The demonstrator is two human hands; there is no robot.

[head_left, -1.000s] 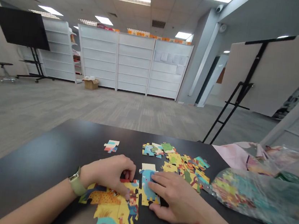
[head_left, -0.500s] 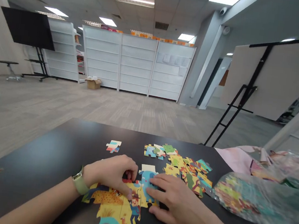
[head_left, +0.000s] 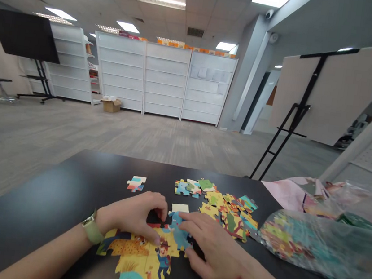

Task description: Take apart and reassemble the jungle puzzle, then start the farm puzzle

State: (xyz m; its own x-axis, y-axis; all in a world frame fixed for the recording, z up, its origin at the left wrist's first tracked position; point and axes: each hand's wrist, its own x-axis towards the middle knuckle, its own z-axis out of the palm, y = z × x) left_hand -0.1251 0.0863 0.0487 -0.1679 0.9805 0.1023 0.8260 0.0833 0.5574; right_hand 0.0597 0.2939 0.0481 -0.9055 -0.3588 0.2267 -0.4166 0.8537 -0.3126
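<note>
Grey carpet (head_left: pixel 71 134) spreads across the big room, running back to a row of white shelving units (head_left: pixel 165 80), with a black screen (head_left: pixel 22 35) on a wheeled stand to the left and a pale board (head_left: pixel 343 95) on a black easel to the right. Nearest to me, a black table (head_left: pixel 34 184) fills the lower part of the view. At its right end lie a crumpled clear plastic bag (head_left: pixel 322 242) printed with a colourful picture and a pink sheet (head_left: pixel 288 193), the sheet just behind the bag.

On the table, a partly joined jigsaw puzzle (head_left: pixel 139 260) sits at the near edge, between the person's two hands. Beyond it lies a scattered heap of loose jigsaw pieces (head_left: pixel 224 212), and a small joined pair of pieces (head_left: pixel 136 184) sits apart on the left.

The left hand (head_left: pixel 131 214) is curled over the far edge of the puzzle, its fingertips (head_left: pixel 156 241) bent down onto a yellow piece; whether they are gripping it, I can't tell. The right hand (head_left: pixel 216 252) lies flatter, fingers extended and touching a blue elephant piece (head_left: pixel 178 231), though I can't tell if they are grasping it. Just behind that piece is a cream piece (head_left: pixel 180 208). A pale green watch (head_left: pixel 92 232) circles the left wrist.
</note>
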